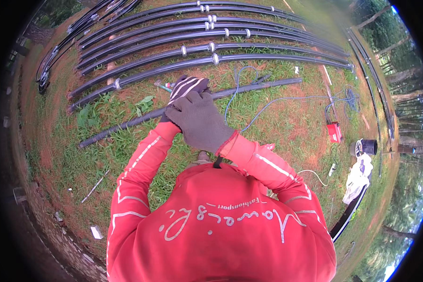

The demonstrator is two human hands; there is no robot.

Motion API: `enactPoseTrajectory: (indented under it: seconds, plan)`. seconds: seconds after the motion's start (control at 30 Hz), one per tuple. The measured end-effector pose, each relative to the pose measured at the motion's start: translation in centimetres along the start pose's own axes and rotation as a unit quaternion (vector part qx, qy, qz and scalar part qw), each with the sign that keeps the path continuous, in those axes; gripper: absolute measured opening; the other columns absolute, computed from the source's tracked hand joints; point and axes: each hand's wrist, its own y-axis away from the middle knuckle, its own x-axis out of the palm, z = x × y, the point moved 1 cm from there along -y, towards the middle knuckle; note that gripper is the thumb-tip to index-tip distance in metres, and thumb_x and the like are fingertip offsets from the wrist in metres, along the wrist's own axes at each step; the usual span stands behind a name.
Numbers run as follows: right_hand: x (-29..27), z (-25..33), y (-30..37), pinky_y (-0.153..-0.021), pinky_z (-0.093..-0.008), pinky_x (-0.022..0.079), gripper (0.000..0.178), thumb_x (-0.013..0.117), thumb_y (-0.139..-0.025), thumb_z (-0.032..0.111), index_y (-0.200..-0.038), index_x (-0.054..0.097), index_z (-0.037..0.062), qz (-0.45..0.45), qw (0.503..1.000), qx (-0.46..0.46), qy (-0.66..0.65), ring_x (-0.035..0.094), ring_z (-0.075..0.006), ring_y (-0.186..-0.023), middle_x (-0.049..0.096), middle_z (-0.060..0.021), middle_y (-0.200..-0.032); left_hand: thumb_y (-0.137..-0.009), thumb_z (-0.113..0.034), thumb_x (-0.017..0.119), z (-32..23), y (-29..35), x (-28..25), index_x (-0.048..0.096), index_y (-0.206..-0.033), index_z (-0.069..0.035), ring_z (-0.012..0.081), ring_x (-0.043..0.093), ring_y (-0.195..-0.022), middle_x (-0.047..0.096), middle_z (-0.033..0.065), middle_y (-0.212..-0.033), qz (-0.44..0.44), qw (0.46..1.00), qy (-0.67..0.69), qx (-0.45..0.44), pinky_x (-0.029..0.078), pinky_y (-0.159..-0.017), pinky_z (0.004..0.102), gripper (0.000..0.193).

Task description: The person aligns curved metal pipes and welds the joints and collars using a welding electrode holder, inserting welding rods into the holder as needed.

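My left hand (189, 86), in a dark glove with pale stripes, is held out in front of my body. Across its back lies my right hand (203, 121), in a plain dark knit glove, its fingers curled over the left glove. The left fingers are mostly hidden, so their pose is unclear. On the grass below both hands rests a long dark pipe (268, 84), partly covered by them. A small tool with a teal handle (163, 87) lies just left of my left hand.
Several long dark pipes with pale-ringed joints (155, 70) lie in rows at the back. A blue cable (286, 98) winds across the grass to a red boxy machine (334, 132). At right are a black bucket (369, 146) and a white sack (358, 176).
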Motion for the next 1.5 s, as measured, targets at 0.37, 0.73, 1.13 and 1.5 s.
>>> enactPoseTrajectory:
  seconds: [0.37, 0.73, 1.13, 1.5]
  plan:
    - [13.1, -16.5, 10.6, -0.083, -0.0418, 0.059, 0.040, 0.079, -0.101, 0.025, -0.134, 0.070, 0.0047, -0.225, 0.800, 0.389, -0.398, 0.072, -0.0221, -0.088, 0.074, -0.0105, -0.107, -0.105, -0.032, 0.078, 4.9, 1.3, 4.9, 0.076, -0.100, -0.006, 0.0085, 0.062, -0.063, 0.067, -0.0010, -0.078, -0.056, 0.765, 0.455, -0.453, 0.051, -0.057, 0.0273, 0.026]
    - [31.2, -50.1, 17.5, -0.060, -0.0301, 0.049, 0.022, 0.074, -0.107, 0.027, -0.111, 0.078, 0.0065, -0.228, 0.506, 0.611, -0.564, 0.066, -0.0121, -0.071, 0.072, -0.0006, -0.083, -0.110, -0.027, 0.075, 6.5, 1.0, 18.1, 0.078, -0.112, 0.000, 0.0185, 0.075, -0.078, 0.076, 0.0060, -0.085, -0.133, 0.591, 0.527, -0.596, 0.067, -0.075, 0.0366, 0.028]
    - [48.4, -90.6, 4.8, -0.121, -0.0502, 0.051, 0.085, 0.073, -0.091, 0.062, -0.149, 0.070, -0.0003, 0.126, 0.686, 0.662, -0.276, 0.068, -0.0452, -0.141, 0.072, -0.0299, -0.148, -0.112, -0.016, 0.073, 8.1, -22.1, 44.6, 0.063, -0.152, 0.002, 0.0245, 0.077, -0.113, 0.075, 0.0138, -0.129, 0.016, 0.537, 0.535, -0.653, 0.069, -0.095, 0.0414, 0.045]
    - [65.1, -102.5, -1.4, -0.114, -0.0510, 0.056, 0.093, 0.087, -0.082, 0.054, -0.150, 0.064, -0.0057, 0.077, 0.626, 0.732, -0.257, 0.074, -0.0448, -0.132, 0.075, -0.0321, -0.142, -0.108, -0.024, 0.078, 28.9, -35.7, 69.0, 0.063, -0.153, 0.001, 0.0254, 0.078, -0.110, 0.076, 0.0137, -0.130, 0.012, 0.547, 0.577, -0.607, 0.068, -0.090, 0.0422, 0.053]
